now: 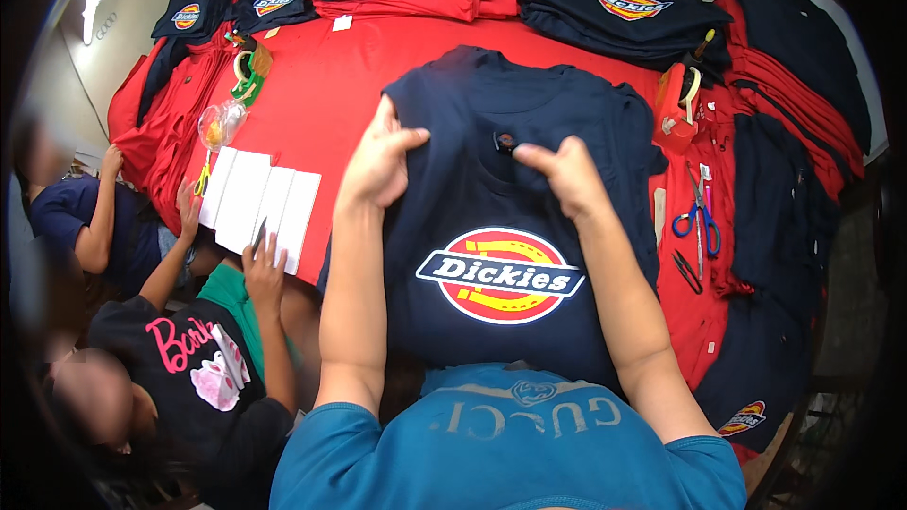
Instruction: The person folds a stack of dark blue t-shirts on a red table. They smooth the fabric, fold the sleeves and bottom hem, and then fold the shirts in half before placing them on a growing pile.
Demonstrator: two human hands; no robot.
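In front of me lies a navy T-shirt (pixel 453 198) with a red, yellow and white oval print low on its chest. My left hand (pixel 378 156) grips the shirt at its left shoulder, thumb on top and fingers mostly hidden. At the neckline, my right hand (pixel 572 178) pinches the cloth. Its thumb points at a small dark neck label (pixel 507 142), and its other fingers are partly out of sight. More navy cloth shows beneath and beyond the shirt.
Folded navy shirts (pixel 605 24) and red ones line the red-covered table (pixel 321 76). Blue-handled scissors (pixel 697 222), a red tape dispenser (pixel 675 113) and a green one (pixel 250 76) lie around. White sheets (pixel 250 198) lie left, beside two co-workers.
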